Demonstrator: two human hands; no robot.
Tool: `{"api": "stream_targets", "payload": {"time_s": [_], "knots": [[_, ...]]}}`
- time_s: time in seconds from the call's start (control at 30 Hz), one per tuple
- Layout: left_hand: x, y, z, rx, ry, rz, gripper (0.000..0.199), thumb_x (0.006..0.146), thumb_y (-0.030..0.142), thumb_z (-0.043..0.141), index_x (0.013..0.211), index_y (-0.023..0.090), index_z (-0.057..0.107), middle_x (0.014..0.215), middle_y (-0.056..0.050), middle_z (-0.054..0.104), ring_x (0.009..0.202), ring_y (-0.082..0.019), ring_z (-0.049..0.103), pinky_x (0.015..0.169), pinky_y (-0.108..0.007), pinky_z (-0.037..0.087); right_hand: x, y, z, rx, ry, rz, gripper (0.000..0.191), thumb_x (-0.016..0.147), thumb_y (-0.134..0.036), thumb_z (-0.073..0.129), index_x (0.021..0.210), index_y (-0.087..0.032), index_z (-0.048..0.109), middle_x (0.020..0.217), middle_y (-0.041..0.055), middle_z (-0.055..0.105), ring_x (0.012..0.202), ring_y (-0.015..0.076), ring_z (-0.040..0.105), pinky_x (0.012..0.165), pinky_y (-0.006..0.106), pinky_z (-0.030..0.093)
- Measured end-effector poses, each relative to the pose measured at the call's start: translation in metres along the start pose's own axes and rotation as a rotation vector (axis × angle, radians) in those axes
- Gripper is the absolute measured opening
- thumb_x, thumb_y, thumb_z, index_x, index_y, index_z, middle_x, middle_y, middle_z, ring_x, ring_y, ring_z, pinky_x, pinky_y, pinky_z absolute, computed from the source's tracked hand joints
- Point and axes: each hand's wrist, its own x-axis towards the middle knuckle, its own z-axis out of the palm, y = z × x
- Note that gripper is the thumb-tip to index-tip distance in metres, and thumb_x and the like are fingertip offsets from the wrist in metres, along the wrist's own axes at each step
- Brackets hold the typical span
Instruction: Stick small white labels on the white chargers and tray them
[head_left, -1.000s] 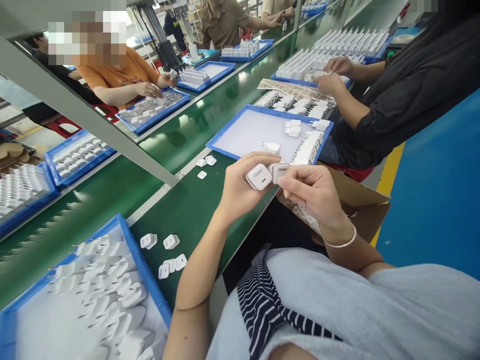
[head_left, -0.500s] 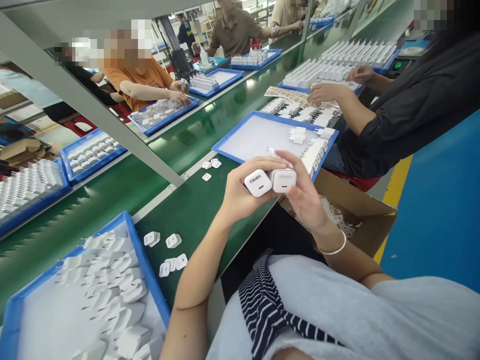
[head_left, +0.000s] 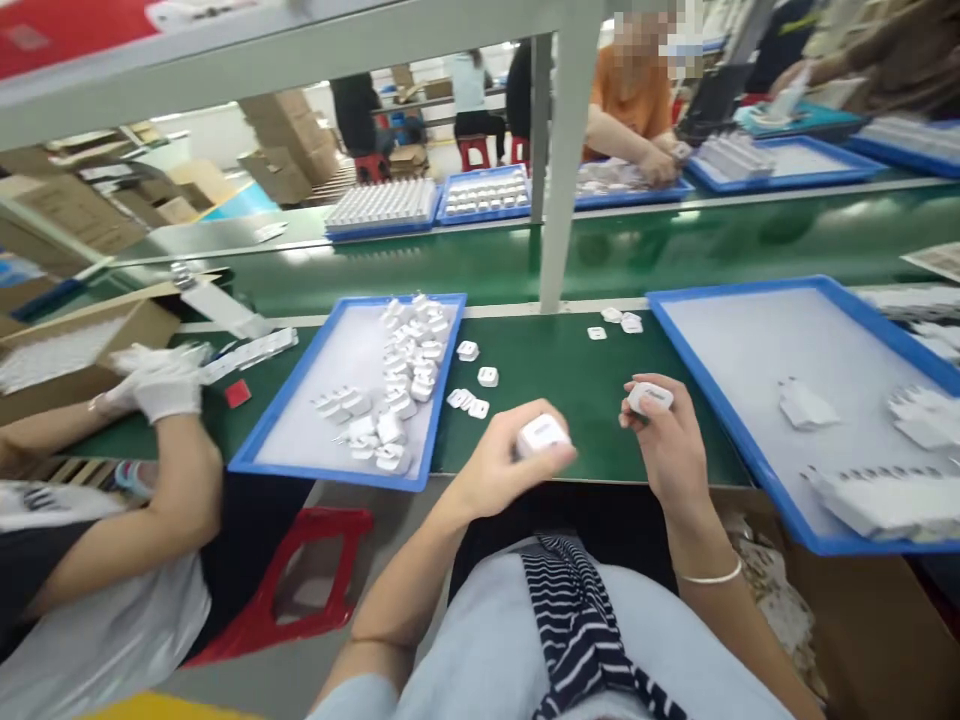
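My left hand (head_left: 499,465) is closed around a white charger (head_left: 543,435), its end face up. To the right, my right hand (head_left: 673,450) grips another white charger (head_left: 649,399) between thumb and fingers; most of its body is hidden. Both hands are above the near edge of the green bench (head_left: 551,375), well apart. Left of my left hand lie several small white end caps (head_left: 468,402), near a blue-rimmed tray (head_left: 439,425) with many white chargers. More caps (head_left: 631,322) lie at the back.
At right, another blue-rimmed tray (head_left: 739,420) holds white chargers. A co-worker's gloved hands (head_left: 161,380) are at far left beside a cardboard box (head_left: 90,350). A metal post (head_left: 556,170) rises behind the bench. A red stool (head_left: 330,570) stands lower left.
My hands have moved apart; the two chargers, side by side before, are now separate, one in each hand. The view has swung left, bringing in the gloved co-worker.
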Motion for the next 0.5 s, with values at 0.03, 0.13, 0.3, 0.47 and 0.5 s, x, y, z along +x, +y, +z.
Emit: {"api": "stream_targets", "payload": {"time_s": [0.03, 0.13, 0.3, 0.47, 0.5], "knots": [[-0.014, -0.003, -0.013, 0.032, 0.087, -0.022, 0.034, 0.092, 0.049, 0.06, 0.081, 0.017, 0.06, 0.077, -0.002, 0.057, 0.069, -0.013, 0.048, 0.064, -0.028, 0.038, 0.002, 0.003, 0.002, -0.029, -0.089, 0.043, 0.02, 0.091, -0.033, 0.065, 0.108, -0.026, 0.072, 0.101, 0.001, 0.063, 0.075, 0.0096, 0.057, 0.067, 0.022, 0.05], [-0.042, -0.013, -0.057, 0.248, 0.428, -0.081, 0.034, 0.092, 0.047, 0.055, 0.076, 0.017, 0.059, 0.077, -0.002, 0.057, 0.071, -0.014, 0.049, 0.066, -0.028, 0.039, 0.011, 0.008, 0.014, -0.057, -0.326, 0.146, 0.03, 0.097, -0.042, 0.056, 0.114, -0.027, 0.075, 0.11, 0.0037, 0.064, 0.082, 0.0121, 0.056, 0.071, 0.025, 0.05], [-0.053, -0.014, -0.14, 0.374, 0.669, -0.194, 0.025, 0.09, 0.043, 0.053, 0.102, 0.021, 0.051, 0.086, 0.0, 0.053, 0.067, -0.012, 0.047, 0.063, -0.026, 0.04, 0.025, 0.016, 0.056, -0.193, -0.537, 0.205, 0.023, 0.09, -0.032, 0.063, 0.108, -0.027, 0.078, 0.128, 0.0044, 0.057, 0.107, 0.017, 0.059, 0.082, 0.028, 0.053], [-0.042, -0.011, -0.192, 0.932, 0.561, -0.457, 0.034, 0.088, 0.046, 0.059, 0.11, 0.022, 0.051, 0.11, -0.006, 0.061, 0.082, -0.017, 0.059, 0.072, -0.03, 0.047, 0.009, 0.048, 0.113, -0.358, -0.687, -0.034, 0.03, 0.084, -0.024, 0.065, 0.114, -0.023, 0.071, 0.129, 0.0098, 0.056, 0.122, 0.0243, 0.057, 0.09, 0.035, 0.057], [-0.038, -0.013, -0.196, 1.065, 0.5, -0.521, 0.034, 0.088, 0.046, 0.06, 0.11, 0.021, 0.054, 0.109, -0.007, 0.064, 0.088, -0.02, 0.062, 0.076, -0.032, 0.048, 0.002, 0.055, 0.124, -0.395, -0.721, -0.099, 0.034, 0.085, -0.021, 0.063, 0.118, -0.022, 0.068, 0.132, 0.0113, 0.056, 0.125, 0.0249, 0.056, 0.091, 0.036, 0.057]]}}
